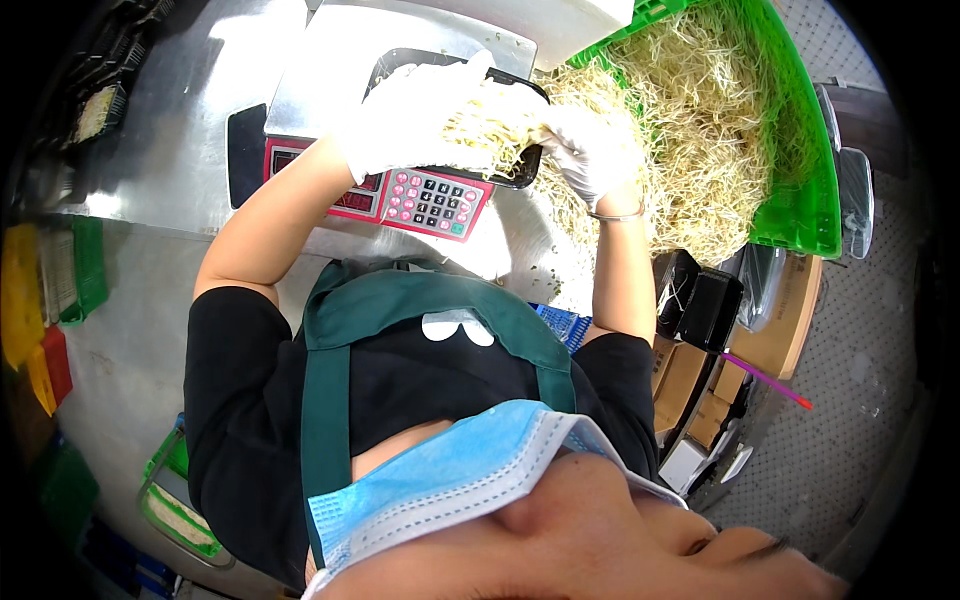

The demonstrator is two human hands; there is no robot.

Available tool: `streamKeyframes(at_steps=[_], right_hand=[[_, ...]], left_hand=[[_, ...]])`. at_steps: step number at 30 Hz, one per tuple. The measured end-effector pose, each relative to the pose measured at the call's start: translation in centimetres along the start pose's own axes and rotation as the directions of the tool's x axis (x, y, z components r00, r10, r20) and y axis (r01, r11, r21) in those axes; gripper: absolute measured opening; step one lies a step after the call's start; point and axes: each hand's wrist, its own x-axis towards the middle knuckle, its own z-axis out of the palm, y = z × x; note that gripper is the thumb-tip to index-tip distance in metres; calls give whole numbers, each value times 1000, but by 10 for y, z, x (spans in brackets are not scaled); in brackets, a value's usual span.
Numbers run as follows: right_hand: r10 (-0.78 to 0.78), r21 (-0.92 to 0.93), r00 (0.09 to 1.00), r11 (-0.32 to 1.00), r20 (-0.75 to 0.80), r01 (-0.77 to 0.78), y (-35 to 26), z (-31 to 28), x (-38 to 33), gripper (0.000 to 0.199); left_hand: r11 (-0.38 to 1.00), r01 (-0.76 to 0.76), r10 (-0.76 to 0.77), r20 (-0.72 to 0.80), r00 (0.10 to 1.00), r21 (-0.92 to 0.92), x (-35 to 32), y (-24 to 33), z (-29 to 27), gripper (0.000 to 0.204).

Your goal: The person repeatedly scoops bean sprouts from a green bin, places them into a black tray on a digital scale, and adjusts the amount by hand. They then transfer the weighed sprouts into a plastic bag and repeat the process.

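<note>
My left hand [410, 115], in a white glove, lies over a black plastic tray [527, 165] that stands on a weighing scale [400, 60]. It presses on a heap of pale bean sprouts [490, 120] in the tray. My right hand [592, 150], also gloved in white, grips a bunch of the same sprouts at the tray's right end. A thin bracelet circles the right wrist. A large green crate [800, 190] full of sprouts stands just right of my hands.
The scale's red keypad panel [425, 198] faces me, on a steel table [180, 150]. Stacked black trays [700, 300], cardboard boxes [780, 330] and a pink-tipped stick [765, 380] sit at the right. Green and yellow bins [60, 280] line the left.
</note>
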Motion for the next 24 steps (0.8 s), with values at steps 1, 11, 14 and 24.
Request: streamKeyframes(at_steps=[1, 11, 14, 24], right_hand=[[134, 244, 990, 962, -46, -119, 1, -2, -9, 27], [658, 667, 339, 737, -672, -110, 71, -72, -235, 37], [846, 731, 246, 533, -473, -427, 124, -68, -323, 43], [740, 581, 426, 672, -520, -459, -35, -31, -118, 42]], left_hand=[[1000, -5, 5, -3, 1000, 6, 1, 0, 0, 87], [988, -31, 30, 8, 1000, 150, 16, -11, -35, 57], [992, -11, 14, 20, 1000, -124, 8, -13, -65, 49], [994, 29, -50, -204, 978, -107, -58, -11, -58, 59]])
